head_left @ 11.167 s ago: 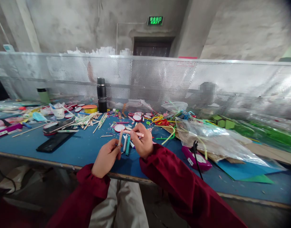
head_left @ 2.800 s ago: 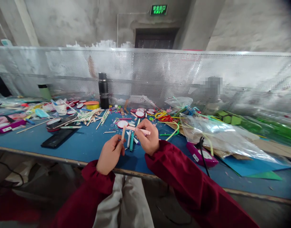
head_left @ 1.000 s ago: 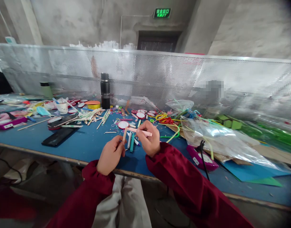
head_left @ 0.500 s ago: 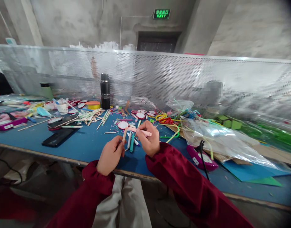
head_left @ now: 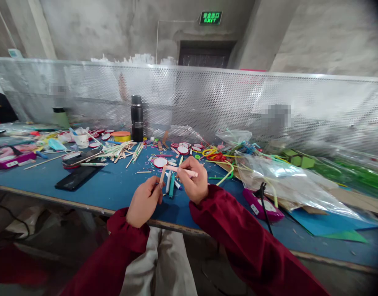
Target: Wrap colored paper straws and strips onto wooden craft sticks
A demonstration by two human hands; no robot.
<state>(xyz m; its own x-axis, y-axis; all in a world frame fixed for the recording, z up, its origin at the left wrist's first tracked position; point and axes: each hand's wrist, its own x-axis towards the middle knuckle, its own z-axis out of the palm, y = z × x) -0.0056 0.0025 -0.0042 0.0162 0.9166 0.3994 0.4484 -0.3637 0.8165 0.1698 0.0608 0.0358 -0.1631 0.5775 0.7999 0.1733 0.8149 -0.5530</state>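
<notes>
Near the front edge of the blue flat surface (head_left: 111, 194), a flat pale wooden stick (head_left: 162, 175) is left of a pink cylindrical marker (head_left: 191, 173) and well right of a black rectangular phone (head_left: 75, 179). Behind, a black cylindrical bottle (head_left: 137, 120) stands by the far edge.

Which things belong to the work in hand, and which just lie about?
Work: flat pale wooden stick, in left hand; slim pale pink pen, in right hand; perhaps slim teal pen.
Seemingly unrelated: tall black cylindrical bottle; flat black rectangular phone; purple plastic power strip.
</notes>
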